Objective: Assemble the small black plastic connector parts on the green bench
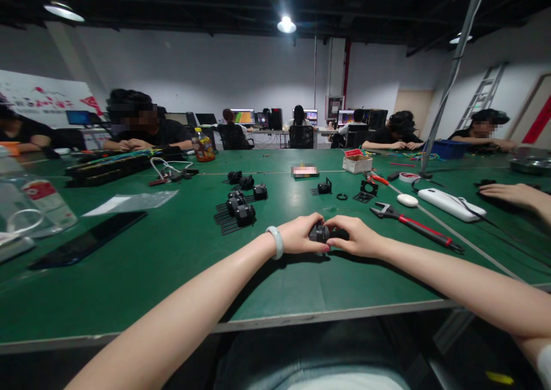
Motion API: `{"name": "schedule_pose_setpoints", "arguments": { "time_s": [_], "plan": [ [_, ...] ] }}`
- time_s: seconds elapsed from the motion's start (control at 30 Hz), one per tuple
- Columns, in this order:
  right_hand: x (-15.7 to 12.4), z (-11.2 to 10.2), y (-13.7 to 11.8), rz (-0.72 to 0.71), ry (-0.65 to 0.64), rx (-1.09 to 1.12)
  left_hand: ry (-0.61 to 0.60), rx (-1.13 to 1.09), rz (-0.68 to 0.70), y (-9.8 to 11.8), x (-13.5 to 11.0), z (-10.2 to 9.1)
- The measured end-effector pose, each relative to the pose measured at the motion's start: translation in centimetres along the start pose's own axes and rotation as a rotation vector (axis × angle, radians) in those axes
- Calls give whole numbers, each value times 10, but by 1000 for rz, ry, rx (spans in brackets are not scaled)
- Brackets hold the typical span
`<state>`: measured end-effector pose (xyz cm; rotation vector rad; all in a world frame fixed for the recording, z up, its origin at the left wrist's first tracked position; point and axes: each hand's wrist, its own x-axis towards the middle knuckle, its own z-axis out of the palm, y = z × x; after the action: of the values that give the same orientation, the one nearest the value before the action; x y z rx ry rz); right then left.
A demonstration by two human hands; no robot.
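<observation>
A small black plastic fitting (319, 233) is held between my two hands, just above the green table near its front edge. My left hand (297, 233), with a pale bangle at the wrist, grips it from the left with thumb and fingers. My right hand (355, 235) pinches its right side, and the fingers hide part of it. Beyond them lie several similar black fittings (241, 211) with comb-like bases. A single fitting (323, 188), a black ring (341, 197) and a black bracket with a round hole (368, 189) sit farther off.
Right of my hands lie an adjustable wrench (417, 227), a white egg-shaped object (407, 201) and a white power strip (451, 204). Leftward are a phone (90, 240), a plastic bag (131, 203) and bottles. A co-worker's hand (512, 196) rests at right; a metal pole (445, 86) rises behind.
</observation>
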<state>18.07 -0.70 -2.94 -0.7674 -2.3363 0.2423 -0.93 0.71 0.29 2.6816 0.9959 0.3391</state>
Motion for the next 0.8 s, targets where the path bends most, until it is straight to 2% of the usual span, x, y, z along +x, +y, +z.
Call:
{"name": "schedule_pose_setpoints", "arguments": {
  "time_s": [0.8],
  "plan": [
    [-1,-1,2,1,-15,-6,-2,15,-2,1,1,0]
  ]
}}
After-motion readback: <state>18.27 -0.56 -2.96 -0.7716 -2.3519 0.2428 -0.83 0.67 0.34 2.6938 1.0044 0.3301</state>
